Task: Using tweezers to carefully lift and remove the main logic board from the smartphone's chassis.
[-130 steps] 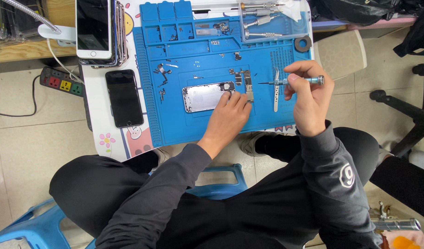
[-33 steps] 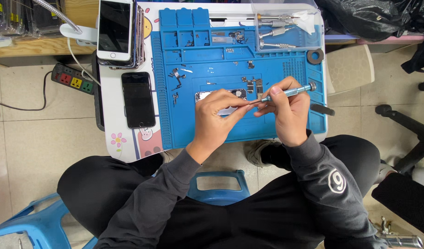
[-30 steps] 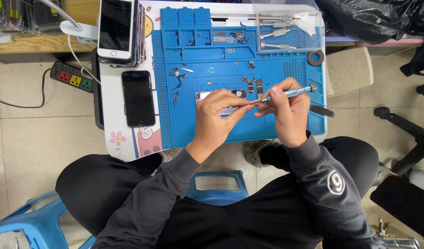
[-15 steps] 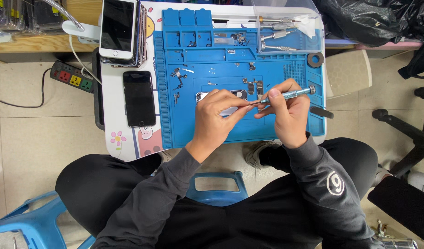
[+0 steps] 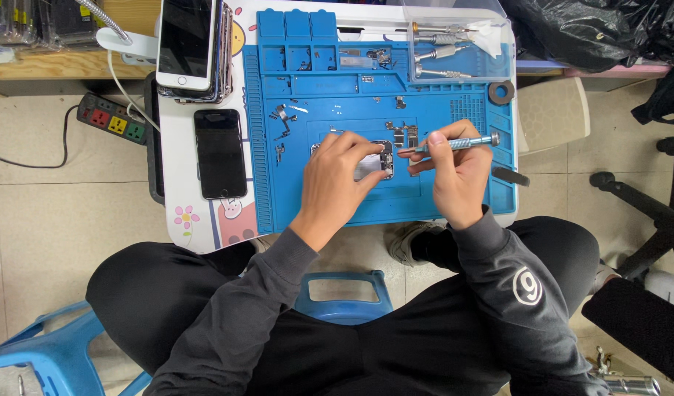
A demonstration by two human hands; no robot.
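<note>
Sitting nearest the camera is a person in a dark long-sleeved top and dark trousers, with a blue plastic stool (image 5: 342, 297) showing between the knees and another blue stool (image 5: 50, 352) at the near left on the tiled floor. Beyond the knees lies a white table (image 5: 197, 220) with cartoon stickers, and on it a blue work mat (image 5: 329, 202).

Near the middle of the mat rests an opened phone (image 5: 375, 163), its silver inner parts showing. The left hand (image 5: 337, 180) lies flat over the left part of this phone, fingers spread and pressing down on it, fingertips reaching its far edge. The right hand (image 5: 454, 176) is just right of the phone; its thumb and fingers are pinched around a slim silver-blue screwdriver (image 5: 454, 144), which lies almost level, with its tip pointing left at the phone's right end and its cap pointing right. A small dark tool (image 5: 511, 176) lies at the right edge of the mat, near that hand.

Left of the mat a dark phone (image 5: 220, 152) lies face up on the table. Small metal parts (image 5: 282, 121) are scattered on the mat farther off, left of the hands, and a dark ring (image 5: 501, 92) sits at the right. Farther still, a clear tray (image 5: 458, 51) holds more screwdrivers, and a stack of phones (image 5: 190, 48) topped by a white one stands at the far left. A power strip (image 5: 113, 121) lies on the floor left of the table.
</note>
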